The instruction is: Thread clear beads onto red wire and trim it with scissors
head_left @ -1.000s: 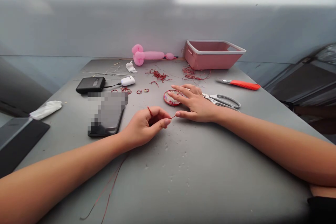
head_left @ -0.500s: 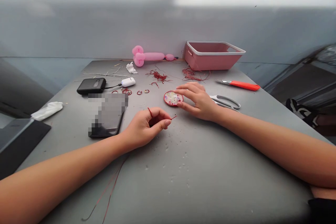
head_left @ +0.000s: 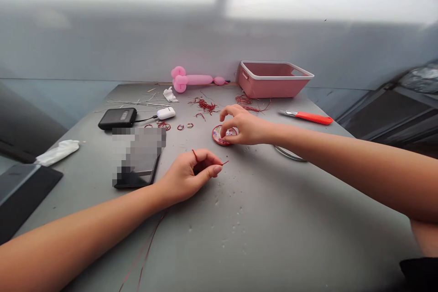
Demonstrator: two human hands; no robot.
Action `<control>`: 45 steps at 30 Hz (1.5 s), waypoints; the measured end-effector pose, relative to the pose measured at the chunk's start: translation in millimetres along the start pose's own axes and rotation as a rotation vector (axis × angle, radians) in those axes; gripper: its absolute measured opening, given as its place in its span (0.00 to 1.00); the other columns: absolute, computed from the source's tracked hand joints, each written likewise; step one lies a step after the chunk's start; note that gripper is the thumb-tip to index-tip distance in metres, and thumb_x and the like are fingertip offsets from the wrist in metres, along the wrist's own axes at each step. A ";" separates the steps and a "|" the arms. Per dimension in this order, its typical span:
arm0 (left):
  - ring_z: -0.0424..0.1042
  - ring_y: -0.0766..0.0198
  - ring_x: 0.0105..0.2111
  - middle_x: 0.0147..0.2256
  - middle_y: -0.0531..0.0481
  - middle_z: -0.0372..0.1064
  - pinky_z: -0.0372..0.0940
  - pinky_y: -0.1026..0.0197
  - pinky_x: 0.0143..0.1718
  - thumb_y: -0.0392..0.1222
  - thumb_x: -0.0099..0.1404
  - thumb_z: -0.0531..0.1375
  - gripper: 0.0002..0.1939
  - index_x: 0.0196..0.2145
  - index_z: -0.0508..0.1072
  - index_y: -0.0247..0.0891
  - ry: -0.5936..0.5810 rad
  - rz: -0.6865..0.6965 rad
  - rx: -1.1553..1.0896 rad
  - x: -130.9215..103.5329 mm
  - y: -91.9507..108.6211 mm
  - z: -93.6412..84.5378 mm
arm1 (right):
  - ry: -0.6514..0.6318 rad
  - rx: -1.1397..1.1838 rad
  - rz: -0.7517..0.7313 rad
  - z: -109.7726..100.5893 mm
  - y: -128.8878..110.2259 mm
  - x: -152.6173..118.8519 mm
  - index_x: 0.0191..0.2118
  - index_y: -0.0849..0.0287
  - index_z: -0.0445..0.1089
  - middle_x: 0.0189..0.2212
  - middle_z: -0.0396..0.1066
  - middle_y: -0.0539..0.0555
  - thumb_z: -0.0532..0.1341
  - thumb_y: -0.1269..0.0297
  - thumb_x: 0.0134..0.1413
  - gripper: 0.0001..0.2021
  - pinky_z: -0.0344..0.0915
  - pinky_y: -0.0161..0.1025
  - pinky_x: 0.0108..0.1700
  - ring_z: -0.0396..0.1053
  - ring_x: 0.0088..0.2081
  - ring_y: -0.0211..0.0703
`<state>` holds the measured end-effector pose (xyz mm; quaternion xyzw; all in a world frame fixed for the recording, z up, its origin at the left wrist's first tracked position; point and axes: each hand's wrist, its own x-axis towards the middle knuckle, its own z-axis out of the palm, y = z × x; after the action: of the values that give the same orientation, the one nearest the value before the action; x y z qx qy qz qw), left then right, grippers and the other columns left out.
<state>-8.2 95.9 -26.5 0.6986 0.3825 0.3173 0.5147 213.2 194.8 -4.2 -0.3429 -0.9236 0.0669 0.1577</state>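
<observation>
Our left hand (head_left: 191,175) pinches a red cord (head_left: 225,162) between thumb and fingers, end exposed. Our right hand (head_left: 247,126) curls over the round bead dish (head_left: 213,137) on the bench (head_left: 273,237); fingertip closure and any grip are unclear. We should steady the cord end and avoid tilting the dish.

Black clothing (head_left: 420,274) (only an edge) shows below the right arm (head_left: 342,157).

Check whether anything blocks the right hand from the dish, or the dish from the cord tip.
Nothing visible blocks either: the right hand has its fingertips at the dish, and the cord pokes from the left hand on the near side.
</observation>
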 end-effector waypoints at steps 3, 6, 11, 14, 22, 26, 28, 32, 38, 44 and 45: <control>0.68 0.66 0.29 0.29 0.51 0.69 0.64 0.63 0.32 0.45 0.63 0.61 0.09 0.35 0.72 0.36 -0.004 0.004 -0.013 -0.2 -1.2 0.0 | -0.067 -0.008 -0.015 -1.6 -2.2 6.3 0.29 0.53 0.79 0.45 0.66 0.59 0.65 0.66 0.51 0.04 0.62 0.56 0.54 0.62 0.48 0.53; 0.67 0.66 0.29 0.29 0.51 0.69 0.63 0.63 0.32 0.45 0.62 0.61 0.09 0.35 0.72 0.36 -0.005 0.007 -0.025 0.7 -1.5 0.0 | -0.111 -0.006 -0.035 -4.3 -3.9 14.1 0.27 0.54 0.79 0.44 0.68 0.59 0.67 0.66 0.48 0.03 0.63 0.56 0.52 0.62 0.49 0.55; 0.66 0.67 0.28 0.29 0.52 0.69 0.62 0.64 0.31 0.44 0.63 0.61 0.09 0.35 0.72 0.35 -0.004 0.004 -0.006 1.5 -2.1 -0.1 | -0.047 0.048 -0.056 -15.1 -8.5 16.9 0.26 0.59 0.76 0.40 0.72 0.58 0.66 0.71 0.44 0.02 0.66 0.48 0.48 0.66 0.45 0.50; 0.66 0.68 0.29 0.29 0.52 0.69 0.62 0.64 0.31 0.45 0.64 0.61 0.10 0.36 0.72 0.35 0.004 0.000 -0.001 0.9 -1.9 -0.2 | 0.049 0.132 -0.052 -19.9 -18.1 2.2 0.31 0.60 0.74 0.31 0.73 0.52 0.62 0.75 0.47 0.05 0.68 0.35 0.37 0.68 0.32 0.37; 0.68 0.69 0.29 0.29 0.53 0.69 0.64 0.65 0.33 0.45 0.64 0.61 0.09 0.36 0.72 0.35 0.026 0.027 -0.010 2.0 -1.7 0.3 | 0.359 0.554 -0.007 7.1 -53.2 -49.8 0.33 0.59 0.72 0.32 0.73 0.52 0.60 0.76 0.51 0.06 0.71 0.33 0.37 0.70 0.34 0.35; 0.68 0.68 0.27 0.28 0.52 0.71 0.63 0.65 0.29 0.42 0.66 0.59 0.07 0.36 0.73 0.35 0.043 0.111 0.190 -0.2 0.2 2.3 | 0.444 0.786 0.123 23.7 -59.1 -60.8 0.39 0.59 0.72 0.34 0.73 0.54 0.62 0.70 0.55 0.05 0.73 0.35 0.38 0.72 0.36 0.37; 0.68 0.67 0.27 0.28 0.51 0.72 0.63 0.65 0.29 0.38 0.67 0.58 0.06 0.36 0.74 0.34 0.064 0.231 0.401 -2.8 0.3 4.0 | 0.449 0.805 0.108 27.8 -60.1 -64.8 0.39 0.59 0.73 0.34 0.73 0.54 0.63 0.70 0.56 0.05 0.73 0.34 0.37 0.72 0.36 0.37; 0.70 0.64 0.29 0.28 0.48 0.73 0.65 0.62 0.33 0.35 0.68 0.56 0.08 0.37 0.75 0.32 0.129 0.512 0.725 -7.4 -3.8 7.2 | 0.435 0.790 0.034 29.4 -61.0 -70.4 0.41 0.58 0.73 0.35 0.73 0.54 0.61 0.71 0.58 0.06 0.72 0.35 0.38 0.72 0.36 0.37; 0.69 0.67 0.27 0.29 0.50 0.74 0.64 0.65 0.31 0.36 0.67 0.58 0.06 0.37 0.75 0.34 0.144 0.433 0.709 -6.8 -4.6 6.5 | 0.422 0.697 -0.022 31.3 -59.7 -71.3 0.41 0.58 0.72 0.34 0.73 0.54 0.60 0.73 0.59 0.06 0.71 0.39 0.39 0.72 0.36 0.39; 0.64 0.71 0.23 0.25 0.56 0.71 0.60 0.67 0.27 0.37 0.67 0.58 0.05 0.35 0.74 0.36 0.104 0.241 0.501 -3.1 2.6 3.9 | 0.409 0.640 -0.057 32.1 -60.1 -69.2 0.37 0.58 0.70 0.32 0.72 0.53 0.60 0.74 0.57 0.05 0.71 0.39 0.37 0.71 0.34 0.38; 0.63 0.71 0.23 0.25 0.56 0.71 0.60 0.67 0.26 0.37 0.67 0.58 0.05 0.35 0.74 0.36 0.098 0.226 0.480 -2.6 3.0 3.6 | 0.402 0.632 -0.055 31.8 -60.5 -69.0 0.37 0.58 0.70 0.31 0.72 0.53 0.60 0.73 0.57 0.05 0.71 0.39 0.36 0.71 0.33 0.38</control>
<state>-5.9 91.4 -24.8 0.8228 0.3908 0.3062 0.2765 214.8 103.4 -37.1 -0.2588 -0.8168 0.2760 0.4355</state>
